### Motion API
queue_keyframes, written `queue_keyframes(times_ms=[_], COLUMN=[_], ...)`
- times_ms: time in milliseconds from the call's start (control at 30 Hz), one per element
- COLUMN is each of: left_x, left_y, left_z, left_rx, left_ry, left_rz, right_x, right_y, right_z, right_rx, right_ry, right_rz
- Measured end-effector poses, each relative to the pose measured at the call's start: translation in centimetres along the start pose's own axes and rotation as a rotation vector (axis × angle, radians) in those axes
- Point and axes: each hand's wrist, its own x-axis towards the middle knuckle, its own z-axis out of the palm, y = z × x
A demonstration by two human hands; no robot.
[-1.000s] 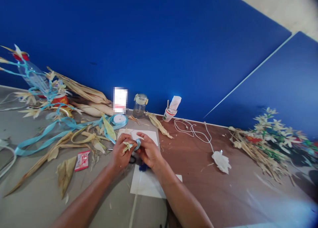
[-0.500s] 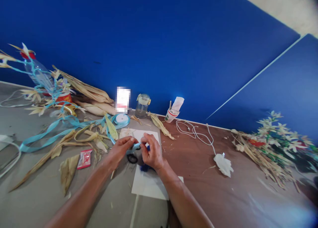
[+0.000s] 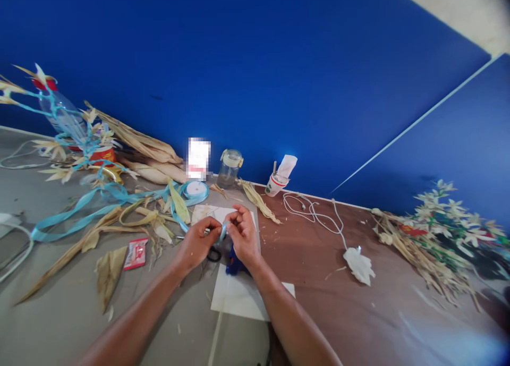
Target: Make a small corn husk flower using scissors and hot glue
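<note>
My left hand [image 3: 202, 242] and my right hand [image 3: 244, 237] meet over the middle of the table, each pinching a light blue ribbon [image 3: 223, 231]. A short stretch of it shows between the fingertips. From behind my left hand the ribbon runs back toward a white-centred ribbon roll [image 3: 196, 189]. Below the hands lie black-handled scissors [image 3: 214, 255], mostly hidden, and a dark blue object [image 3: 234, 265] whose kind I cannot make out. White paper [image 3: 235, 299] lies under them.
Dry corn husks [image 3: 99, 233] and a red packet [image 3: 136, 254] lie left. Behind stand a clear jar [image 3: 230, 169] and a paper cup [image 3: 275, 185]. A white cable [image 3: 314, 213] and husk flowers [image 3: 446, 217] are right. A bottle [image 3: 64, 113] stands far left.
My hands have drawn closer together, and the ribbon stretch between them is shorter and more upright. My right fingers have lifted slightly. The view has shifted a little.
</note>
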Motion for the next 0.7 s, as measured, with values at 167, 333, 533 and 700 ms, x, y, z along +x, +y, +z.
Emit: queue_keyframes(times_ms=[167,333,533,700], left_x=[0.0,-0.1,-0.2,-0.1], left_y=[0.1,0.0,-0.3,-0.5], left_z=[0.0,0.0,0.1,0.3], left_rx=[0.072,0.223,0.244,0.086], left_ry=[0.164,0.184,0.117,0.005], left_rz=[0.084,0.141,0.136,0.078], right_x=[1.1,0.6,0.4,0.5], right_y=[0.7,0.5,0.8,-0.1], right_z=[-1.3,-0.5,0.1,-0.5], right_rx=[0.234,0.104,-0.098,-0.391], right_ry=[0.089,-0.023,0.074,-0.008], right_rz=[0.131,0.232,0.178,0.060])
